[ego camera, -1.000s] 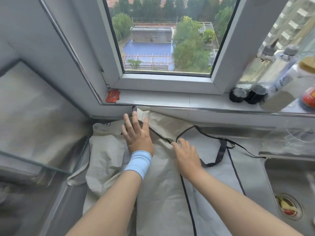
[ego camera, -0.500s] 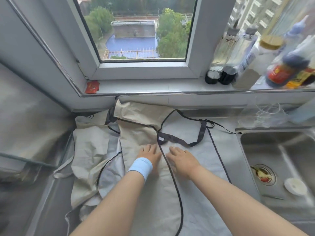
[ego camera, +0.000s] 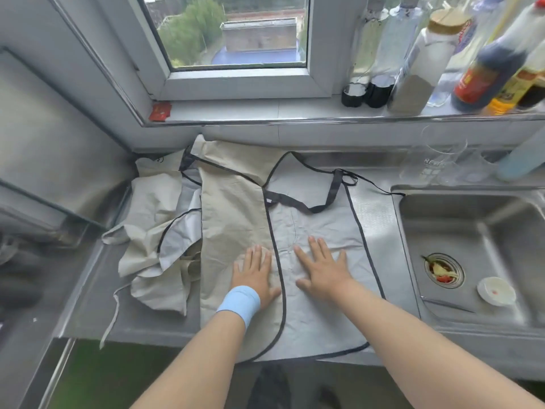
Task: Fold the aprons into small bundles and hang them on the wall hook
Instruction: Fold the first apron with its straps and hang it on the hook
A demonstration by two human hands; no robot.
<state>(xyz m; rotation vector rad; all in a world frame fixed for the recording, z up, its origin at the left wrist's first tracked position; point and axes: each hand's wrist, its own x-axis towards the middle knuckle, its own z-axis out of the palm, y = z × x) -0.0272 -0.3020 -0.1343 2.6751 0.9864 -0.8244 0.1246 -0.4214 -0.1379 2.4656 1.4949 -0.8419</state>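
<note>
On the steel counter beside the sink (ego camera: 472,231), your left hand (ego camera: 255,276) and right hand (ego camera: 323,268) lie flat, fingers spread, smoothing the half-folded apron (ego camera: 236,219). Next, likely fold it again; a second apron (ego camera: 153,214) waits crumpled just left.

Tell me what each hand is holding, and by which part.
Nothing is held. The left hand and right hand lie flat, fingers straight, pressing the apron spread on the counter: left on its beige folded flap, right on its grey side.
</note>
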